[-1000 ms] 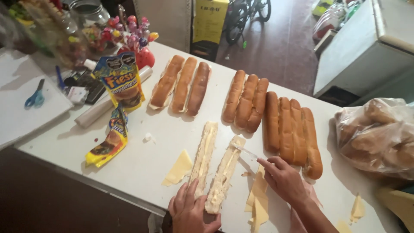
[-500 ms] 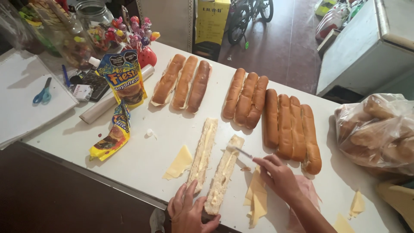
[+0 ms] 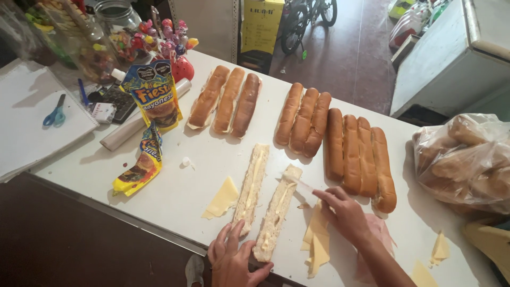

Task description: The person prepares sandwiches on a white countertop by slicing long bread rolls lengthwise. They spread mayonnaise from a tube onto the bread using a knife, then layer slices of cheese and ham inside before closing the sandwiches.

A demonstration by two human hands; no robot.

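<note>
A long bun lies split open on the white table [image 3: 223,154], its two halves [image 3: 252,187] [image 3: 276,211] spread with a pale creamy sauce. My left hand [image 3: 232,259] presses flat on their near ends. My right hand [image 3: 344,212] grips a knife [image 3: 298,184] whose tip rests on the far end of the right half. Yellow cheese slices [image 3: 316,243] lie under my right hand, and another slice [image 3: 222,197] lies left of the bun. Pink ham [image 3: 380,235] shows by my right wrist.
Several closed long buns [image 3: 229,101] [image 3: 305,119] [image 3: 359,155] lie in rows at the back. A plastic bag of buns [image 3: 461,163] sits right. Sauce pouches [image 3: 153,95] [image 3: 140,168], a foil roll [image 3: 127,133], a lollipop stand [image 3: 171,51], jars, a notepad with scissors [image 3: 55,114] stand left.
My right hand with the knife has shifted slightly toward the far end of the right bun half. My left hand stays on the near ends.
</note>
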